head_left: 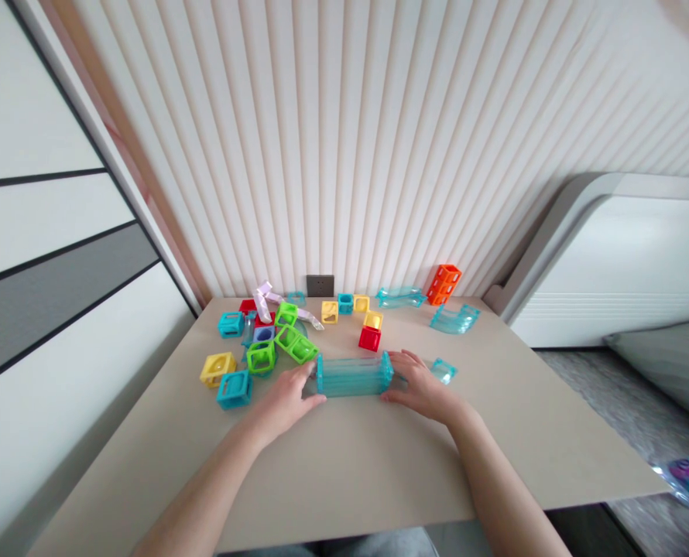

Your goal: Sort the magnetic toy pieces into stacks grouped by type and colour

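Observation:
A stack of clear teal track pieces (353,375) lies on the beige table (350,472) in front of me. My left hand (289,400) presses against its left end with fingers curled round it. My right hand (419,384) grips its right end, fingers bent over the edge. A small teal piece (443,370) lies just right of my right hand. A red cube (370,338) with a yellow cube (373,319) behind it stands just beyond the stack.
Green (262,357), yellow (217,368) and teal (234,389) open cubes lie scattered at the left. Curved teal tracks (454,319) and an orange block (443,284) sit at the back right near the ribbed wall. A white bed frame (611,255) stands to the right.

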Motion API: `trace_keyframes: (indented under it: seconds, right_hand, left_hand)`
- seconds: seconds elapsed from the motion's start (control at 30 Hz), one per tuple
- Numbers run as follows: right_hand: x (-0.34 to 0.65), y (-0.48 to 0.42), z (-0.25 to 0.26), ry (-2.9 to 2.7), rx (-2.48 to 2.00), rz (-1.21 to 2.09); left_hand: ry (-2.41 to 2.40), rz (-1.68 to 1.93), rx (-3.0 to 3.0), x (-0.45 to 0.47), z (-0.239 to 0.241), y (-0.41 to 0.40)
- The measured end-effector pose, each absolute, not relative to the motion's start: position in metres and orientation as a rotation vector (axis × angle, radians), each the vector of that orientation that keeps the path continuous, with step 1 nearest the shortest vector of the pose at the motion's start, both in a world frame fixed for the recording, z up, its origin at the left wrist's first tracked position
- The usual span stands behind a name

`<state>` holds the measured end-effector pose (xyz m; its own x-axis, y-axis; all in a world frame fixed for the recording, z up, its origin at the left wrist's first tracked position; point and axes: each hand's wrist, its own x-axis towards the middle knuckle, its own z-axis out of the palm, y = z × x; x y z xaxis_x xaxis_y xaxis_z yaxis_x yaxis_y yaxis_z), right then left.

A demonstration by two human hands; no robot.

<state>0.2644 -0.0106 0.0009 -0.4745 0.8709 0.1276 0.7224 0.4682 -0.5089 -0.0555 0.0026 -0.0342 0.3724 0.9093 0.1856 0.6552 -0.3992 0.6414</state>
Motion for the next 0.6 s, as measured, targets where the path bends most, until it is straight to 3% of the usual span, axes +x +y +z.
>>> trace_keyframes:
  seconds: [0.6]
  right_hand:
    - [0.2623, -0.0103, -0.0028, -2.362, -1.367, 0.539]
  left_hand:
    - [1.357, 0.705, 2.201, -0.0525, -0.0258, 0.003]
